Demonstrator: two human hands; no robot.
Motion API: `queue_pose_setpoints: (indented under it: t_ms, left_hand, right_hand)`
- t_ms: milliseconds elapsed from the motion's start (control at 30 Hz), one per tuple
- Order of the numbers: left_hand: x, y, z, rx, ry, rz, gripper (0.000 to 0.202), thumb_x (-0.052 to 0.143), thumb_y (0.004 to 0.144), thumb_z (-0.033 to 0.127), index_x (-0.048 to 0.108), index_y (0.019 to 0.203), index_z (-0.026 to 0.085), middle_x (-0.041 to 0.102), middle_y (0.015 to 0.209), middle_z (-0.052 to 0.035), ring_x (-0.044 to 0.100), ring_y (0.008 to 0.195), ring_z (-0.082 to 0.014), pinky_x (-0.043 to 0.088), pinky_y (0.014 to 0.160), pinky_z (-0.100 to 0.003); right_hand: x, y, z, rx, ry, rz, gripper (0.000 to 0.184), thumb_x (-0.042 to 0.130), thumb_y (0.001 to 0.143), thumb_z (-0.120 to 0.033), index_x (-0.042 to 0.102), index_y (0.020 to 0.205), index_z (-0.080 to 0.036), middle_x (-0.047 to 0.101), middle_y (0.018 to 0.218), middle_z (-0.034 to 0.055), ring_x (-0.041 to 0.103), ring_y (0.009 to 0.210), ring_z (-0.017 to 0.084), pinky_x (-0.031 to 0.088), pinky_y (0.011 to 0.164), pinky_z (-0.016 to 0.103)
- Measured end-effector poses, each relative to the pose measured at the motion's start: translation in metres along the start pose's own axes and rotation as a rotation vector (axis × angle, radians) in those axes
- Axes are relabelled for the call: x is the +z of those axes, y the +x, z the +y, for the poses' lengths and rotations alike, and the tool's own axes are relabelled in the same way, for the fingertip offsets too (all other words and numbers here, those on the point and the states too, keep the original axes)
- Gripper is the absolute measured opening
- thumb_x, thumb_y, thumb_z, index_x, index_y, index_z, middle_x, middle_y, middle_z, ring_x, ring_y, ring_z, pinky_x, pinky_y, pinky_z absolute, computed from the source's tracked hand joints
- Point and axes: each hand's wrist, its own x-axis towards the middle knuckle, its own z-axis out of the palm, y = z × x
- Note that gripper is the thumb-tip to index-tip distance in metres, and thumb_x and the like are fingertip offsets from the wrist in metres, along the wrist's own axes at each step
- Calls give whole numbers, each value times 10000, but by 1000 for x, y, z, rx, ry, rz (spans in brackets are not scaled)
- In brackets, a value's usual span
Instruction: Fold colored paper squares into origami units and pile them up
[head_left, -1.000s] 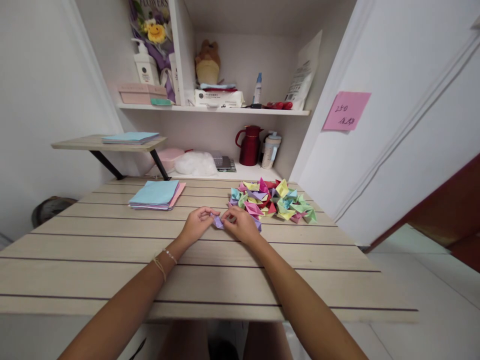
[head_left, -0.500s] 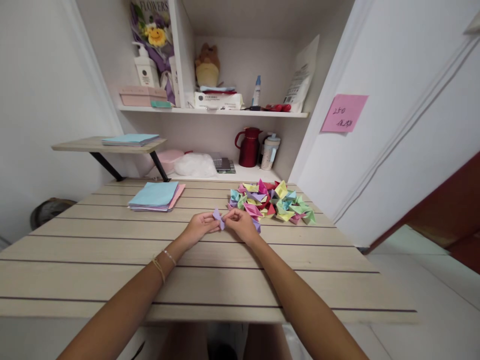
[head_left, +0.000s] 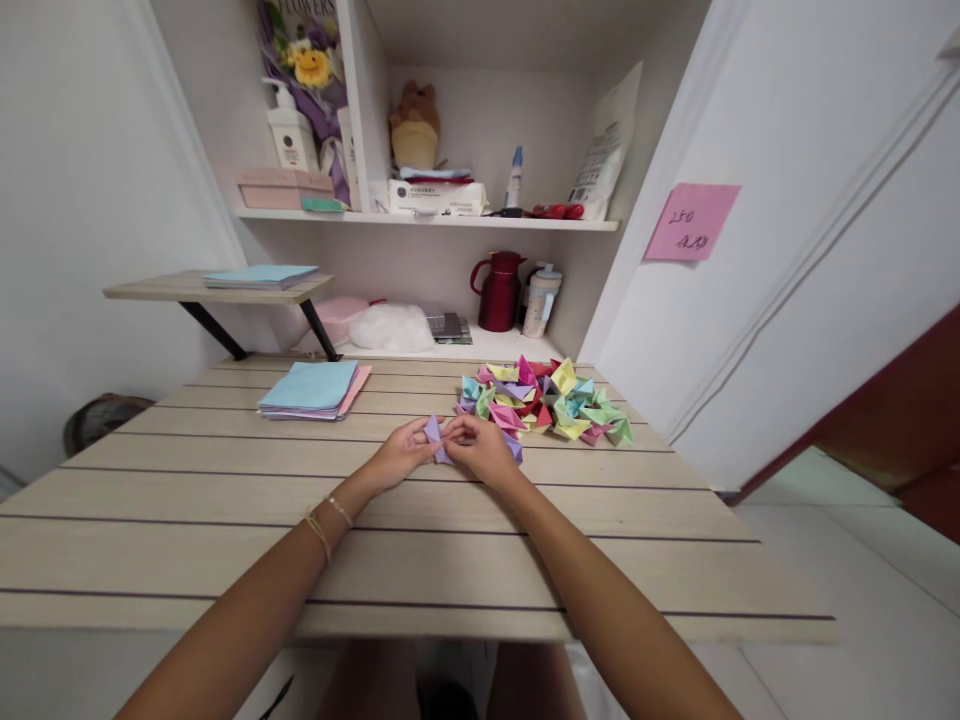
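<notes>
A small piece of folded purple paper is held just above the table between both hands. My left hand grips it from the left, fingers behind and thumb in front. My right hand pinches its right side with thumb and fingertips, which partly cover it. Right behind my right hand lies a heap of folded paper boats in pink, yellow, green, blue, red and purple. One purple folded piece sits at the heap's near edge, partly hidden by that hand.
A stack of coloured paper sheets, blue on top, lies at the table's left. More blue sheets rest on a small raised shelf. Behind the table stand a red jug and a pale bottle. A pink note sticks to the wall.
The purple paper has turned slightly and shows wider between my fingers. Both hands stay in nearly the same place, still holding it.
</notes>
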Motion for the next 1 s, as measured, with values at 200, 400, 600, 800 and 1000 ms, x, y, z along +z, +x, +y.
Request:
queue_pose_setpoints:
  t_ms: [200,400,600,800,1000]
  left_hand:
    - [1,-1,1,-51,7,43,604,711,664,258,471,1206,145,691,908,-105,655,816,-181,496,751,-301]
    - [-5,3,4,82,-53,180,494,725,645,303,564,1084,140,680,991,-125,639,919,-211,454,874,-355]
    - [-5,3,7,120,-25,214,362,727,650,284,630,958,120,662,1050,-130,630,929,-209,453,890,-346]
    - [-5,3,6,41,-66,320,332,743,627,283,637,884,102,700,882,-102,655,826,-187,507,823,-343]
    - [-9,5,3,40,-77,389,310,751,616,251,633,856,94,695,758,-64,659,724,-153,521,817,-331]
  right_hand:
    - [-1,1,5,75,42,14,186,634,613,-227,506,741,-185,608,593,-31,542,513,109,421,502,217]
    - [5,1,2,111,71,139,318,685,622,-358,541,846,-185,637,731,12,569,591,124,468,561,249]
    - [10,-1,4,179,282,22,364,677,648,-400,586,913,-168,640,652,13,618,619,154,501,629,292]
    - [0,1,5,8,-78,124,212,635,691,-364,641,764,-164,634,632,12,563,554,136,452,547,250]
    - [-1,1,3,-71,-148,106,199,600,734,-301,641,885,-177,663,725,27,597,623,149,470,589,252]
